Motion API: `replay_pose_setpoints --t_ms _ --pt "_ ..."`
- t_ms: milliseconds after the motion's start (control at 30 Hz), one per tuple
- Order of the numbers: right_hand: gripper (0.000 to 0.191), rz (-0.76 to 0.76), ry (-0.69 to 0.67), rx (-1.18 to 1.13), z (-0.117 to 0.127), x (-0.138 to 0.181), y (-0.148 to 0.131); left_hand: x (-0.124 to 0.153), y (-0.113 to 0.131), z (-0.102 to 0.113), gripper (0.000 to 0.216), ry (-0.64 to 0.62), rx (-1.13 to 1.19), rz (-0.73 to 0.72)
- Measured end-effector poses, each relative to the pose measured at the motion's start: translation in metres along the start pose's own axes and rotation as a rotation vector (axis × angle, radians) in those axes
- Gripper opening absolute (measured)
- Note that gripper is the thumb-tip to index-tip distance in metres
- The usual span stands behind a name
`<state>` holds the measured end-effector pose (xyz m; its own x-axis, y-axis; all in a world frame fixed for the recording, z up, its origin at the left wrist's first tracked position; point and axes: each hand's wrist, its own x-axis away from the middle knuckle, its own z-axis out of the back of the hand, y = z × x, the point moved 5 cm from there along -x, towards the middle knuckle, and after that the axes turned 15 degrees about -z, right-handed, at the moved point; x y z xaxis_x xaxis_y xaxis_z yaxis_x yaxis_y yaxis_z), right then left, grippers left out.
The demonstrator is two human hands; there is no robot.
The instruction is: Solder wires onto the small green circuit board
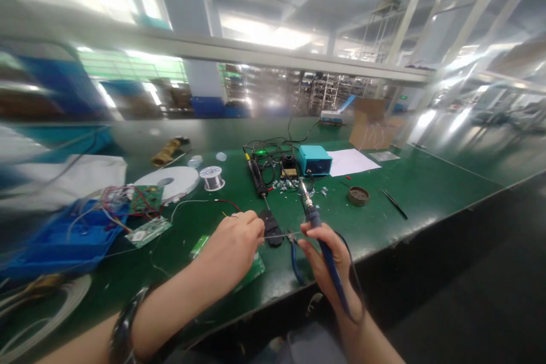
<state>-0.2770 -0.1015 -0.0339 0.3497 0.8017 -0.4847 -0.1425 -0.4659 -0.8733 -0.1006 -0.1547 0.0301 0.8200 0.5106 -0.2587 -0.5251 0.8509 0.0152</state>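
My right hand (326, 253) is wrapped round a soldering iron (327, 256) with a blue handle, its metal tip pointing up and away from me. A thin pale strand (279, 236) stretches between the two hands; whether it is solder or wire I cannot tell. My left hand (239, 239) is closed, knuckles up, at the strand's other end, its fingertips hidden. Under the left hand lies a green circuit board (255, 273), partly covered. Between the hands sit a black pad-like piece (271, 227) and blue-handled pliers (295, 261).
A solder spool (212, 178), an electric screwdriver (256, 176) and a teal soldering station (314, 160) stand farther back. Left is a blue bin (63, 239) with wired boards (147, 199). To the right are a round brown tin (358, 195), tweezers (394, 205) and paper (352, 162).
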Motion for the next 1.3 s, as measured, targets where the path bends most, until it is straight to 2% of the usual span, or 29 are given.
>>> replay_pose_setpoints --t_ms 133,300,367,467,567,733,800,967,1133,1300 --pt "0.017 0.053 -0.11 0.079 -0.031 0.004 -0.01 0.029 -0.004 0.008 0.015 0.023 0.062 0.051" --pt "0.022 0.101 -0.148 0.027 -0.068 0.015 -0.016 0.056 -0.012 0.01 0.009 0.097 0.139 0.149" --pt "0.026 0.122 -0.183 0.019 -0.082 0.02 -0.02 0.063 -0.013 0.009 0.017 0.161 0.238 0.132" --pt "0.027 0.128 -0.217 0.009 -0.099 0.025 -0.025 0.071 -0.016 0.009 0.011 0.233 0.377 0.078" --pt "0.023 0.042 -0.25 -0.047 -0.109 0.03 -0.022 0.079 -0.023 0.01 0.012 0.241 0.471 0.062" --pt "0.014 -0.278 -0.214 -0.168 -0.115 0.042 0.004 0.085 -0.033 -0.001 0.012 0.18 0.554 0.108" --pt "0.014 -0.354 -0.191 -0.21 -0.115 0.046 0.014 0.085 -0.032 -0.004 0.013 0.189 0.537 0.11" --pt "0.017 -0.346 -0.103 -0.204 -0.106 0.044 0.023 0.088 -0.032 -0.009 0.013 0.245 0.493 0.094" --pt "0.02 -0.318 -0.18 -0.12 -0.107 0.044 0.02 0.089 -0.031 -0.011 0.011 0.302 0.459 0.049" --pt "0.023 -0.22 -0.182 -0.015 -0.109 0.044 0.01 0.088 -0.029 -0.013 0.011 0.313 0.398 0.018"
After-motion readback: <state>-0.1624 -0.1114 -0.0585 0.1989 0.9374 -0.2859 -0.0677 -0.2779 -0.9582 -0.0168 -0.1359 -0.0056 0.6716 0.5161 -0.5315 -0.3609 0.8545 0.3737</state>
